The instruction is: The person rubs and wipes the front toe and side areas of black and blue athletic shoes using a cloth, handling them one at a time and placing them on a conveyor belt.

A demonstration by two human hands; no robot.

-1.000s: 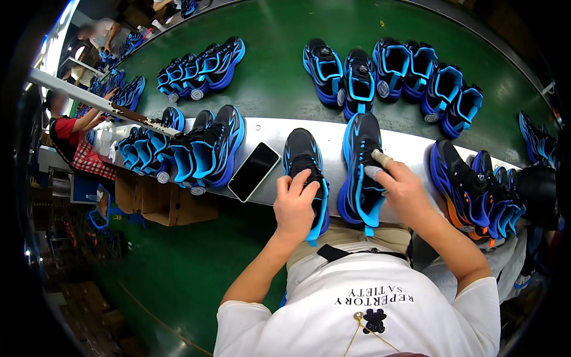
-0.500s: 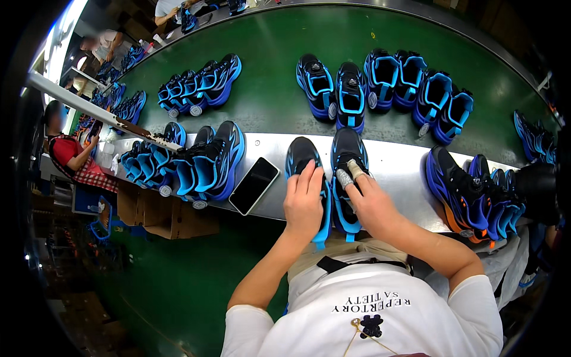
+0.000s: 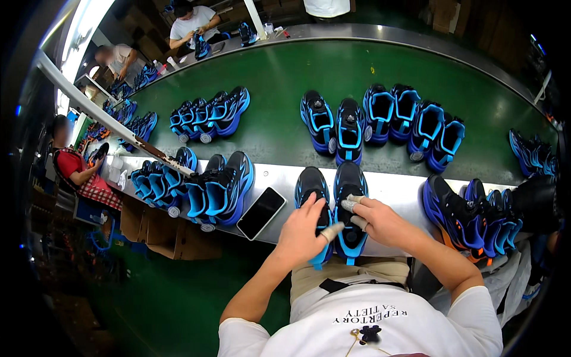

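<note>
On the pale bench edge (image 3: 404,185) lies one black phone (image 3: 261,212). Right of it stand two black-and-blue shoes side by side: the left hand (image 3: 302,231) presses flat on the left shoe (image 3: 311,189), the right hand (image 3: 380,221) rests on the right shoe (image 3: 350,185), neither hand clamped.

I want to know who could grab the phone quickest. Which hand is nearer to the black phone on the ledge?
Left. The left hand rests on a shoe just right of the phone; the right hand is farther right, on the neighbouring shoe.
</note>
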